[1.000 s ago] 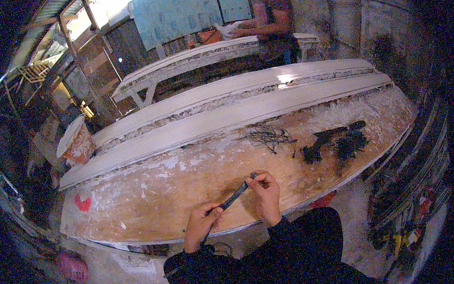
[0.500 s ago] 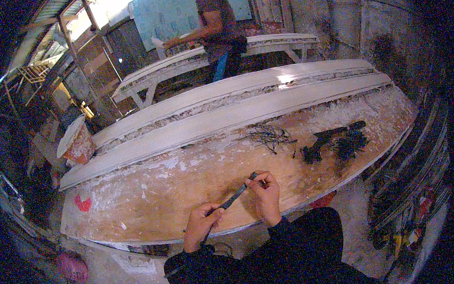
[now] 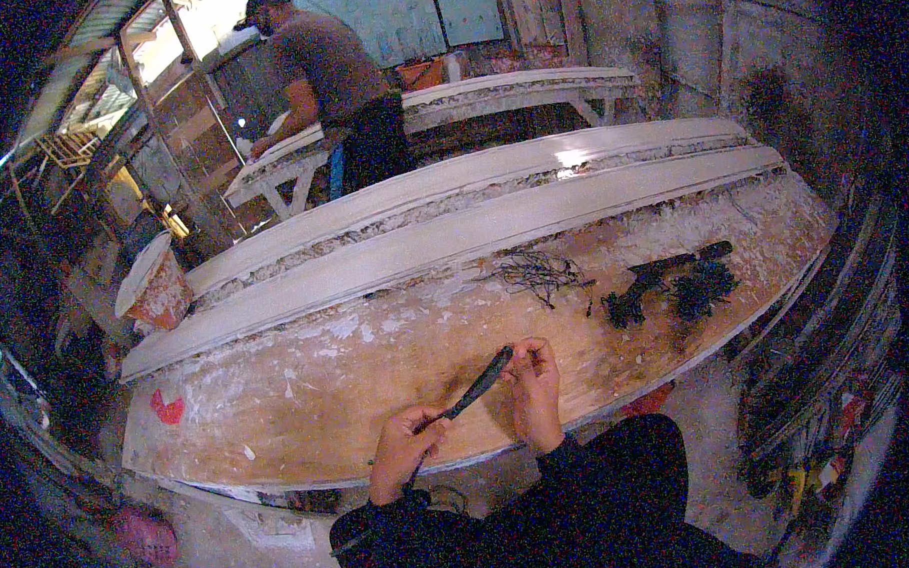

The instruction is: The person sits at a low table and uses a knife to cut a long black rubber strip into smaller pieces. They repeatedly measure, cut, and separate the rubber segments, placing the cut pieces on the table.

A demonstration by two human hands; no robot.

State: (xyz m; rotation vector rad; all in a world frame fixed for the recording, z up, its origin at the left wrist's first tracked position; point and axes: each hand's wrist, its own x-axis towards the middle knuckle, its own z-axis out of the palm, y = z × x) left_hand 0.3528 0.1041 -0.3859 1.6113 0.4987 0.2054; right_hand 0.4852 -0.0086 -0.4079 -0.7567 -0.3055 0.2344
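As the left hand point(image 3: 405, 451) held the dark strip point(image 3: 476, 388): its thumb and fingers were closed around the lower part.
Right hand point(image 3: 536, 389): its fingers were loosely curled at the strip's upper end; whether they touched it could not be told.
Strip's place: it slanted up rightward over the middle of the near edge of the boat-shaped board point(image 3: 309, 419).
Just changed: the right thumb had shifted off the strip, so the left hand probably bore most of the hold; a co-worker point(image 3: 337, 68) had moved to the far bench's point(image 3: 513, 87) left end.
Toward the board's right end: a thin dark tangle point(image 3: 539, 276) and dark bundles point(image 3: 703, 290) lay.
Writing: no brand, label or lettering was readable.
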